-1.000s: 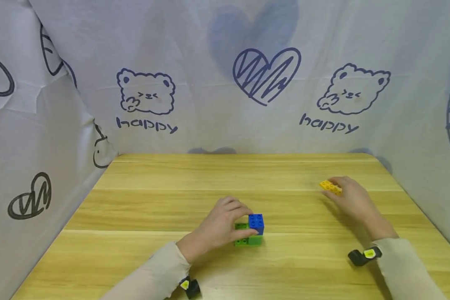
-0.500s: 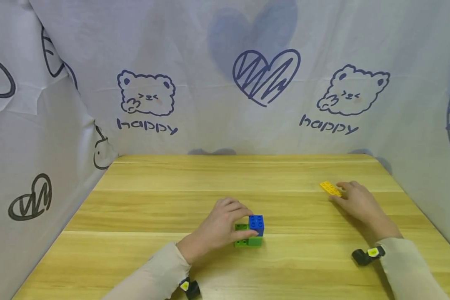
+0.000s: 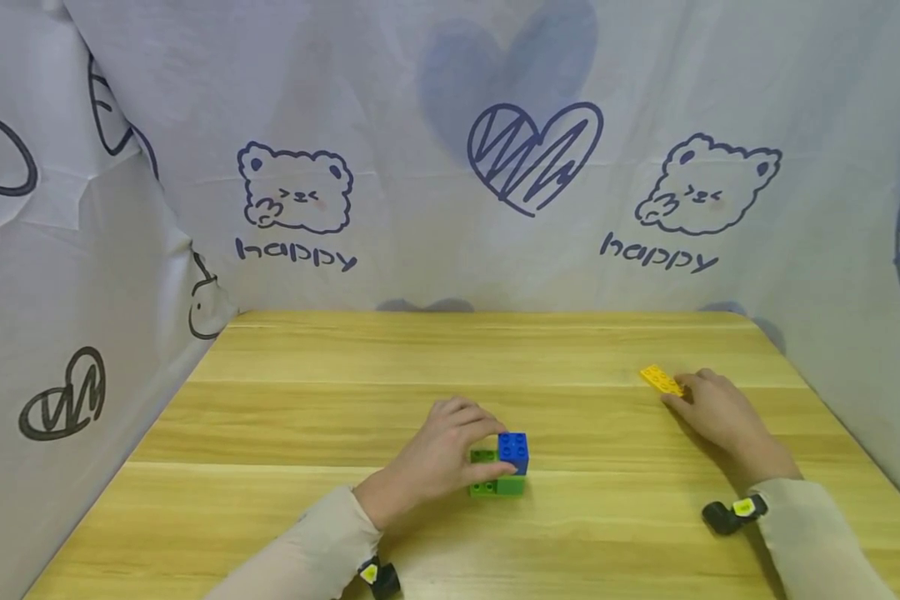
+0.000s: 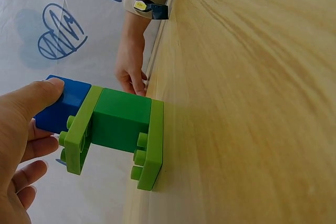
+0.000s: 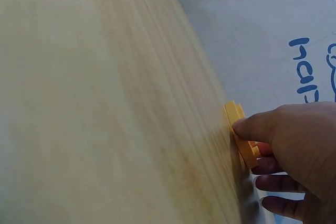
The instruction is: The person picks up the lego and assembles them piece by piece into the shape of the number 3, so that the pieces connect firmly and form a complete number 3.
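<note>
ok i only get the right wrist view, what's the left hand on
Observer: The left hand pinches a blue block between thumb and fingers.

Operator: anything under that

Observer: Yes, a green brick, set between an upper light green plate and a lower light green plate.

Operator: and where's the yellow plate compared with all that

Observer: In the head view it is off to the right of the blue block and farther from the person.

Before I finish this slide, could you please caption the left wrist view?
Left hand pinches the blue block atop a green stack, right hand beyond.
</note>
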The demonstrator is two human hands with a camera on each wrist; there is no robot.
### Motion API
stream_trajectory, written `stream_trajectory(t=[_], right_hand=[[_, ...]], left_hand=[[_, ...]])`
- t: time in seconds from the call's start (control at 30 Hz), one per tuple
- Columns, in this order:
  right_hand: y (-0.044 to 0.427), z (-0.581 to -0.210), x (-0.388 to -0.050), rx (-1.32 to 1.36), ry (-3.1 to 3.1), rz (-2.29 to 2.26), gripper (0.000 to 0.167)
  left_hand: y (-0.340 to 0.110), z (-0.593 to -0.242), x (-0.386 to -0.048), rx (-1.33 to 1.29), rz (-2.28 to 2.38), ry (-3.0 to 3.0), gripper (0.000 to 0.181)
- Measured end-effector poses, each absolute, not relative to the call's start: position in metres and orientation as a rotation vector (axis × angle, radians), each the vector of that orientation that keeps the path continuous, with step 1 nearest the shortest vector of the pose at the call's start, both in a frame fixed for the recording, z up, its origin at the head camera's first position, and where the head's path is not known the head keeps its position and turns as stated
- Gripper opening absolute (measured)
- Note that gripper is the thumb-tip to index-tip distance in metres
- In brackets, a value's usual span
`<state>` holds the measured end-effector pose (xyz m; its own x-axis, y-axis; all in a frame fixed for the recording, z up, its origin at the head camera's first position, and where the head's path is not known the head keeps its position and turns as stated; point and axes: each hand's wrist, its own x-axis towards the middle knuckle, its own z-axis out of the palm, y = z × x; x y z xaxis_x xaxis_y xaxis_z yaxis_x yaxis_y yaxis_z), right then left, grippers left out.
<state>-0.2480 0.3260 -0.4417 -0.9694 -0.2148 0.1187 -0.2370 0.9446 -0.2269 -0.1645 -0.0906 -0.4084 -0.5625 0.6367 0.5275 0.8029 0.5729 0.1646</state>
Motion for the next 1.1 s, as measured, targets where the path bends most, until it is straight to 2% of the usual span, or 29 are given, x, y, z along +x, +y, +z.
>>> stream_trajectory(t=[0.67, 1.1], right_hand=[[0.32, -0.434, -0.245, 0.371, -2.942, 0.327, 0.049], [0.302, -0.412, -0.238, 0.331, -2.944, 0.393, 0.05]], left_hand=[[-0.091, -0.409, -0.163, -1.158, -0.589, -2.399, 0.043], [-0.091, -0.41, -0.164, -1.144, -0.594, -2.406, 0.043]])
